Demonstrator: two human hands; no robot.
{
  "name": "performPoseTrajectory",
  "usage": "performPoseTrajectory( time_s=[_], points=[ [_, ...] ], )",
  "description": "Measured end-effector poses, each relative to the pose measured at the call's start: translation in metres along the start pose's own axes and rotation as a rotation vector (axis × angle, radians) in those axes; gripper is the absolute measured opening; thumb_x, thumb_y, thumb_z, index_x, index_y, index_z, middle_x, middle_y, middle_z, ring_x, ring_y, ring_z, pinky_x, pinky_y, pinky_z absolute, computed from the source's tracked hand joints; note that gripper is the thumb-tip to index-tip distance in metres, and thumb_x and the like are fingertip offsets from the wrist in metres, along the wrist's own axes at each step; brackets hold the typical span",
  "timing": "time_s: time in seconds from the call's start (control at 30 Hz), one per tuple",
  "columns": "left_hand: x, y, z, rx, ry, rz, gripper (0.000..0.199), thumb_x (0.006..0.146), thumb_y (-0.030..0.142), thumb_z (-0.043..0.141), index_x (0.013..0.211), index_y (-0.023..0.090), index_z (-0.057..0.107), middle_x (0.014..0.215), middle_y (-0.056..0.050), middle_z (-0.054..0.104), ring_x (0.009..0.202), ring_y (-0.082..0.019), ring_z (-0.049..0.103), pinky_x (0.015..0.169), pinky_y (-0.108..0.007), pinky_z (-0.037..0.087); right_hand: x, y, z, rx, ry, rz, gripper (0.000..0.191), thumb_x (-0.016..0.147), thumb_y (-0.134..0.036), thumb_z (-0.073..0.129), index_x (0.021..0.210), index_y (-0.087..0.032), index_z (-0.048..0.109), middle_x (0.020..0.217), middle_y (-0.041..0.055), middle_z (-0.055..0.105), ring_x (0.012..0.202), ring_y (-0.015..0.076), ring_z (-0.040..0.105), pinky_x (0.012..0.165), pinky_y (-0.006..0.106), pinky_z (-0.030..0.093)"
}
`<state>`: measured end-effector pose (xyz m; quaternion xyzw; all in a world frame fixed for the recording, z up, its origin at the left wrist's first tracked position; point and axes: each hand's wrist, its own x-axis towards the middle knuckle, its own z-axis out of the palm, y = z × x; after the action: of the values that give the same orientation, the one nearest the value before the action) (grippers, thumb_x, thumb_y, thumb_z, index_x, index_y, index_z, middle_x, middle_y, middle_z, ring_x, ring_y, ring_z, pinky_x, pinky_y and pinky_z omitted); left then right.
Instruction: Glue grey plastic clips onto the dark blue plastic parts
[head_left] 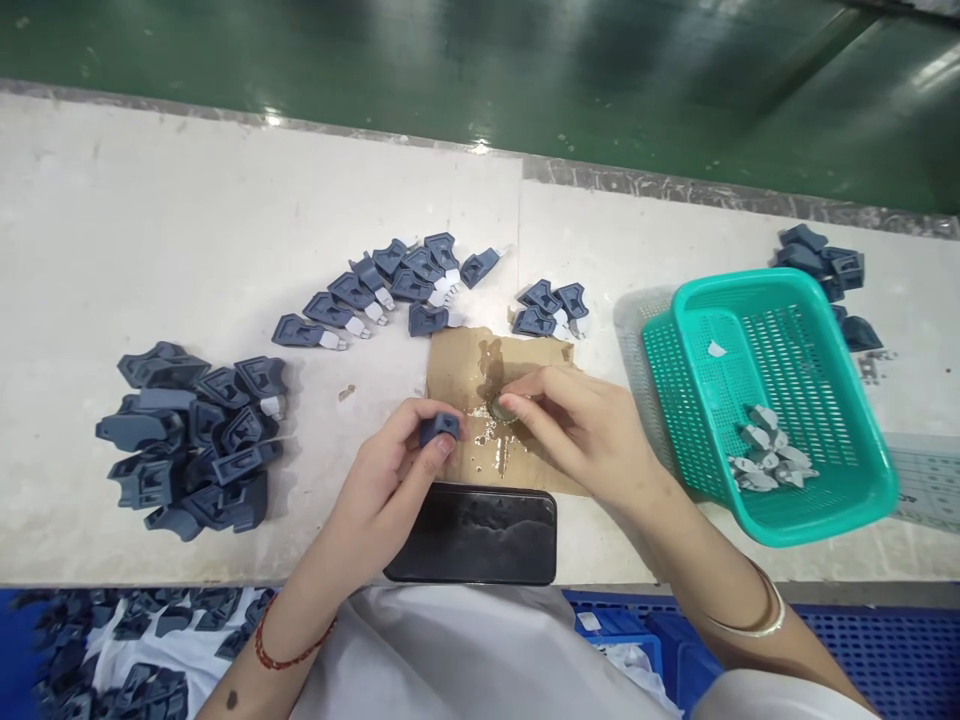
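My left hand point(405, 470) pinches a small dark blue-grey plastic part point(441, 428) between thumb and fingers, just above the left side of a piece of brown cardboard point(457, 370). Over the cardboard, my right hand point(581, 425) is closed, thumb against fingertips, around a small greyish thing whose kind I cannot make out. A glossy wet liquid point(491, 455) is spread in drops and smears on the cardboard beneath it. Behind the hands lie several blue-grey parts with white tips point(424, 270), and a smaller group of the same kind point(551, 308).
A heap of blue-grey parts point(195, 440) lies on the left. At right stands a green plastic basket point(817, 510) holding small white pieces point(769, 455); more blue-grey parts point(821, 260) lie behind it. A black phone point(476, 540) rests near the table's front edge. Blue crates point(622, 630) are below.
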<state>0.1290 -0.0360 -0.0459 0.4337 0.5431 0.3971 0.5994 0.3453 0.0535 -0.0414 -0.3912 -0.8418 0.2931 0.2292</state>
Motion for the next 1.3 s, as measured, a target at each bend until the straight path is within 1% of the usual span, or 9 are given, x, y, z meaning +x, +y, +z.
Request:
performPoseTrajectory(
  time_s=[0.13,0.23,0.4,0.5,0.6,0.8,0.93,1.1,1.3],
  points=[
    [0.003,0.003,0.0,0.091,-0.01,0.042,0.026,0.111,0.041,0.049,0.12,0.027,0.068,0.104,-0.001,0.063,0.086,-0.014,0.057,0.079,-0.025,0.047,0.001,0.0,0.002,0.011,-0.057,-0.035,0.026,0.108,-0.032,0.056,0.084,-0.022,0.063,0.077,0.0038,0.071,0.071,0.0171,0.063,0.069,0.03,0.045],
    [0.005,0.003,0.0,0.142,-0.012,0.08,0.032,0.111,0.041,0.045,0.127,0.027,0.069,0.105,-0.003,0.06,0.086,-0.016,0.057,0.079,-0.028,0.048,0.0,0.0,0.003,0.078,-0.039,0.061,0.026,0.106,-0.034,0.059,0.083,-0.023,0.064,0.077,0.0035,0.072,0.07,0.0167,0.063,0.068,0.031,0.045],
    [0.004,0.002,0.0,0.186,-0.05,0.108,0.035,0.113,0.041,0.04,0.127,0.026,0.068,0.098,-0.002,0.057,0.086,-0.017,0.056,0.085,-0.029,0.047,0.0,-0.009,0.001,0.49,0.128,0.373,0.028,0.1,-0.046,0.07,0.084,-0.022,0.07,0.067,-0.0005,0.065,0.058,0.0133,0.054,0.055,0.028,0.04],
    [0.004,0.003,0.0,0.234,-0.091,0.133,0.034,0.114,0.038,0.038,0.124,0.026,0.068,0.096,-0.001,0.057,0.085,-0.016,0.055,0.085,-0.029,0.045,0.002,-0.016,0.002,0.704,0.143,0.426,0.031,0.096,-0.047,0.076,0.081,-0.021,0.069,0.061,-0.0026,0.063,0.053,0.0106,0.051,0.053,0.026,0.039],
    [0.005,0.004,0.001,0.27,-0.11,0.158,0.033,0.114,0.035,0.037,0.121,0.025,0.067,0.101,-0.002,0.061,0.086,-0.016,0.054,0.083,-0.029,0.043,0.002,-0.022,0.006,0.8,0.101,0.414,0.029,0.097,-0.045,0.075,0.082,-0.02,0.069,0.061,-0.0028,0.065,0.053,0.0094,0.052,0.053,0.025,0.039],
    [0.005,0.004,0.004,0.3,-0.126,0.165,0.033,0.114,0.034,0.035,0.119,0.023,0.065,0.102,-0.003,0.062,0.087,-0.018,0.055,0.081,-0.03,0.042,0.0,-0.026,0.015,0.752,0.019,0.372,0.034,0.101,-0.049,0.068,0.083,-0.02,0.067,0.062,-0.0028,0.063,0.052,0.0089,0.051,0.05,0.023,0.038],
    [0.005,0.004,0.004,0.314,-0.132,0.171,0.032,0.114,0.034,0.035,0.12,0.024,0.064,0.095,-0.001,0.055,0.086,-0.017,0.053,0.081,-0.029,0.042,0.001,-0.028,0.016,0.713,0.012,0.365,0.034,0.1,-0.05,0.068,0.083,-0.02,0.067,0.062,-0.0029,0.061,0.051,0.0094,0.05,0.049,0.024,0.037],
    [0.006,0.005,0.003,0.301,-0.123,0.178,0.028,0.115,0.033,0.035,0.108,0.024,0.061,0.086,0.001,0.047,0.085,-0.017,0.053,0.082,-0.027,0.042,0.001,-0.03,0.018,0.622,0.026,0.304,0.026,0.102,-0.039,0.066,0.084,-0.02,0.069,0.062,-0.0038,0.059,0.052,0.0088,0.048,0.049,0.024,0.035],
    [0.008,0.005,0.006,0.307,-0.099,0.189,0.028,0.114,0.033,0.037,0.094,0.023,0.053,0.083,0.0,0.046,0.086,-0.018,0.055,0.081,-0.028,0.043,-0.003,-0.033,0.02,0.542,0.031,0.269,0.024,0.104,-0.037,0.063,0.087,-0.021,0.068,0.063,-0.0043,0.059,0.052,0.0084,0.051,0.05,0.024,0.037]
  ],
)
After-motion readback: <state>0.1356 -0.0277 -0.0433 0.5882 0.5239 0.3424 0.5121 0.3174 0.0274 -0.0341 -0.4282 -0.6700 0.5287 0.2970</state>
